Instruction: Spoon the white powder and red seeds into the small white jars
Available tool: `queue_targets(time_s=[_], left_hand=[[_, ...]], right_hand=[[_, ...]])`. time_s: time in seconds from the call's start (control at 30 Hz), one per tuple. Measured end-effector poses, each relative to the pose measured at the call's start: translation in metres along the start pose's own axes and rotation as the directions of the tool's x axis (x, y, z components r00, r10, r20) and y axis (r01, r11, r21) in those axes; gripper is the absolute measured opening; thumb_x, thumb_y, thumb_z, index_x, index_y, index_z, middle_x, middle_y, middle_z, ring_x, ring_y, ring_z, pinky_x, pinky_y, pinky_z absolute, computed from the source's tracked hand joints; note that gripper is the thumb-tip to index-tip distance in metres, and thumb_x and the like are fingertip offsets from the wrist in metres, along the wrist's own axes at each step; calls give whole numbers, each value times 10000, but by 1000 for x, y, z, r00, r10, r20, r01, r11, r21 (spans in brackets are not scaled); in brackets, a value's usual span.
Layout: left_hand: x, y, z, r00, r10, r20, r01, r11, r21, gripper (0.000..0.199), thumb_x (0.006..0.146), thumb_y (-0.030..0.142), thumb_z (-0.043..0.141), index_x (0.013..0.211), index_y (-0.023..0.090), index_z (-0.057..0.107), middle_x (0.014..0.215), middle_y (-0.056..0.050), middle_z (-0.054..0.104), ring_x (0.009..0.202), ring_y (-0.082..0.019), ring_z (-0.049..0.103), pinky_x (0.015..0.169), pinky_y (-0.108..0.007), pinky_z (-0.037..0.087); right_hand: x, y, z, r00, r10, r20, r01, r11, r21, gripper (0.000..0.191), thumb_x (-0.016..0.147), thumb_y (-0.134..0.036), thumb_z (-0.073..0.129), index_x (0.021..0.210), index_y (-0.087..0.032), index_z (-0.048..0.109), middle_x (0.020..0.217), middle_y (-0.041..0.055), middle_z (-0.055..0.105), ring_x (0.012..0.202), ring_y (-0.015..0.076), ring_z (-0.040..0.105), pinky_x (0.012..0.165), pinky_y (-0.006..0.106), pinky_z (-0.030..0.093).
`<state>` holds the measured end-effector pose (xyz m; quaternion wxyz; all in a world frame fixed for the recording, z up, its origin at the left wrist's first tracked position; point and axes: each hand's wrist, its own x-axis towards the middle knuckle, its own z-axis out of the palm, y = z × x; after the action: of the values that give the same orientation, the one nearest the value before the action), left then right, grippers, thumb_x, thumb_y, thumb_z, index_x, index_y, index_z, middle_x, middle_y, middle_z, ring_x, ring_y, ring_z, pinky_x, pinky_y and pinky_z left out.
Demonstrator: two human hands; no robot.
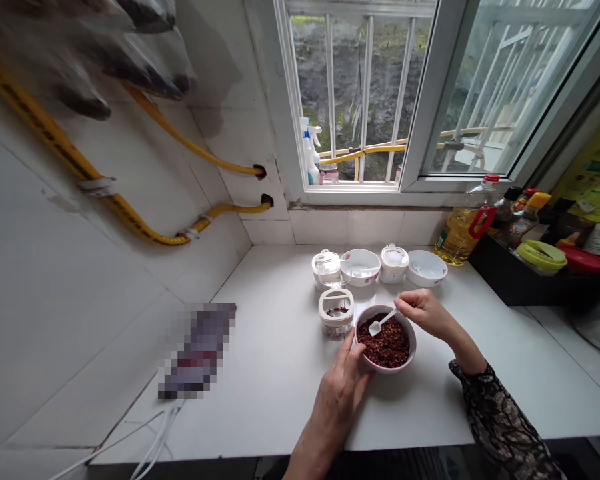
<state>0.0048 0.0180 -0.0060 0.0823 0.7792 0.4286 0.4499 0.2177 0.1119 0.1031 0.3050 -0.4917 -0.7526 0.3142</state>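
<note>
A white bowl (413, 341) full of dark red, peppercorn-like spice (387, 347) stands on the counter. My left hand (341, 383) is closed on the bowl's left side, thumb at the rim. Between the fingers of my right hand (427, 312) is the handle of a small white spoon (375, 328); its scoop lies over the spice near the far left of the bowl. Just left of the bowl sits a spice jar (337, 323) with a cream rim and some of the dark red spice visible inside.
Behind are two white lidded jars (394, 272) and two white bowls (427, 279). An oil bottle (457, 230) stands back right beside a black box (505, 277) of bottles and tubs. White cables (166, 427) and a pixelated object (200, 353) lie left. Yellow pipes (130, 217) run along the wall.
</note>
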Motion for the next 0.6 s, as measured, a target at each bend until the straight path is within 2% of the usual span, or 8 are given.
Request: queue_targets(time_s=[0.07,0.17,0.3,0.6], left_hand=[[0,0,0,1000,-5,9,5,1000,-2,475,923,82,504,1371,208,409,1492,-212,484,1350,-284,534,975,-407,581],[1,1,-4,999,-13,42,14,1000,-16,467,927,92,509,1367,210,408,1498,-209,477,1348,-280,537,975,-399,580],[2,1,-7,997,-7,76,9,1000,-15,471,931,99,518,1370,214,394,1498,-213,473,1346,-284,538,965,-391,585],[2,1,-6,998,1,62,-1,1000,7,460,917,74,524,1342,204,406,1489,-222,480,1356,-288,527,998,-408,565]], right_hand=[[0,0,6,998,19,55,-20,1000,11,467,841,-476,503,525,-217,277,531,-47,237,517,91,243,463,247,182],[1,-1,12,996,48,74,-52,997,53,460,834,-488,496,515,-213,310,523,-48,261,514,89,254,463,246,190],[2,3,10,988,117,97,-130,980,149,470,807,-544,509,509,-214,356,508,-53,301,494,79,242,463,253,177],[5,10,2,980,189,68,-200,953,230,480,741,-587,563,492,-219,381,475,-63,305,477,72,226,457,252,159]])
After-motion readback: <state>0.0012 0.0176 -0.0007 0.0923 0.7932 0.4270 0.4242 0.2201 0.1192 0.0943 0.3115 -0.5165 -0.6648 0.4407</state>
